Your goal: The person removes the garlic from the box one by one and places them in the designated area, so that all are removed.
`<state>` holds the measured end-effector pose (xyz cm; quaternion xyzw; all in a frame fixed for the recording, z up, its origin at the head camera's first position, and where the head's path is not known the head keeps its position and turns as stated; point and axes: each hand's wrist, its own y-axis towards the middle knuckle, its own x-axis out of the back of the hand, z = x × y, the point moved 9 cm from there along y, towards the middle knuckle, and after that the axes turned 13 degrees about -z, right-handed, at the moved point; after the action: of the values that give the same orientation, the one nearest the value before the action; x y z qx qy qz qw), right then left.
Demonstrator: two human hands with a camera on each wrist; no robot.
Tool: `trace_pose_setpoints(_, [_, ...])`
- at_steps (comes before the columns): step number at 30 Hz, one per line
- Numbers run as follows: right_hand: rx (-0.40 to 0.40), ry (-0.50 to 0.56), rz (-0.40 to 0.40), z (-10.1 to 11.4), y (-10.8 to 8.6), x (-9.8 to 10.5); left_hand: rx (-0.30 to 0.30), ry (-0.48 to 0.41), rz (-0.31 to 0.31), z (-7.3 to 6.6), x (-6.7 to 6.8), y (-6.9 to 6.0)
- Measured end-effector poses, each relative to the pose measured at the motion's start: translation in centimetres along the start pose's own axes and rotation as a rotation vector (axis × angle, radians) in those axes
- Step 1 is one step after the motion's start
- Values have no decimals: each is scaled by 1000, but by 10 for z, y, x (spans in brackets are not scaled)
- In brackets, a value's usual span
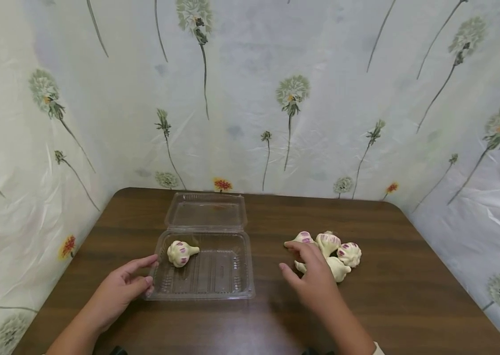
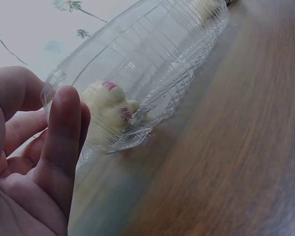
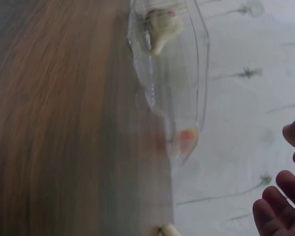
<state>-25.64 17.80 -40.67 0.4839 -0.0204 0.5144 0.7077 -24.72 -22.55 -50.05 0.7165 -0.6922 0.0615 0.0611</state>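
A clear plastic clamshell container [image 1: 214, 278] lies with its lid folded back flat behind it. Inside its left part rests one garlic bulb [image 1: 180, 254], cream with purple streaks. My left hand [image 1: 117, 290] pinches the container's left rim between thumb and fingers, as the left wrist view also shows. To the right, my right hand [image 1: 314, 278] hovers with fingers spread at a small group of garlic bulbs [image 1: 349, 254] and partly hides them. In the right wrist view, nothing shows between the fingers of the right hand [image 3: 282, 196].
Everything sits on a dark brown wooden table [image 1: 267, 276] with rounded far corners. A pale sheet with dandelion prints [image 1: 241, 98] hangs around its back and sides. The raised lid [image 1: 207, 212] lies near the table's far edge.
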Motion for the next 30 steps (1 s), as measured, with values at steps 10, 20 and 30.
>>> trace_pose_setpoints(10, [28,30,43,20,4,-17,3,1,0,-1,0,0])
trace_pose_setpoints(20, [38,66,130,37,7,-40,-1,8,-5,-2,0,0])
trace_pose_setpoints(30, [13,109,245,49,6,-61,-2,6,-11,-2,1,1])
